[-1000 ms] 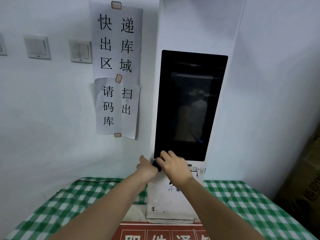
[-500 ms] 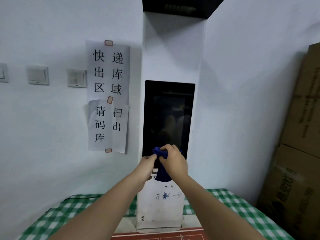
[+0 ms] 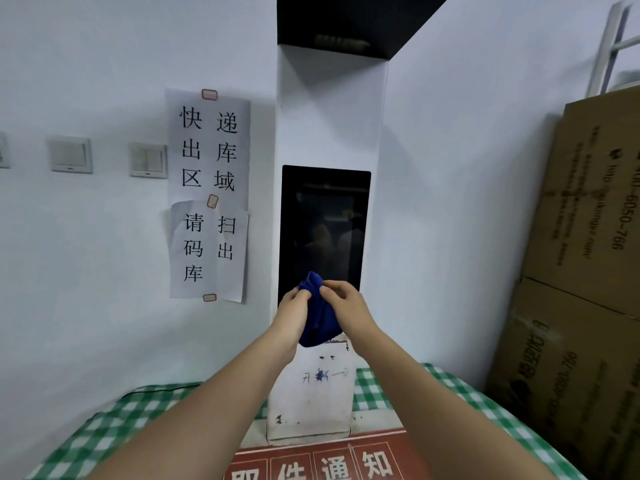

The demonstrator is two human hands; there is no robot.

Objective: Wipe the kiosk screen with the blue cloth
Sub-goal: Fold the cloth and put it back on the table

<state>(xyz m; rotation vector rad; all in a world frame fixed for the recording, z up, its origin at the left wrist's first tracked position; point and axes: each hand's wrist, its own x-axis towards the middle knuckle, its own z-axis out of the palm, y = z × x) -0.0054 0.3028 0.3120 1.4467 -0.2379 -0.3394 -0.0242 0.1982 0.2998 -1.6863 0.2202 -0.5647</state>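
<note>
A tall white kiosk (image 3: 329, 109) stands against the wall with a dark, switched-off screen (image 3: 325, 226) in its front. The blue cloth (image 3: 318, 317) hangs bunched between both hands, just in front of the screen's lower edge. My left hand (image 3: 292, 315) pinches the cloth's left side. My right hand (image 3: 346, 306) pinches its top right with fingertips. Whether the cloth touches the glass cannot be told.
Paper notices (image 3: 209, 195) and wall switches (image 3: 147, 159) are on the wall to the left. Stacked cardboard boxes (image 3: 581, 271) stand at the right. A green checked tablecloth (image 3: 114, 420) covers the table below, with a red sign (image 3: 318, 460) at the front.
The view has pulled back and up from the kiosk. The cloth, nearly hidden in my hands before, now hangs out more fully, and both hands sit slightly higher at the screen's lower edge.
</note>
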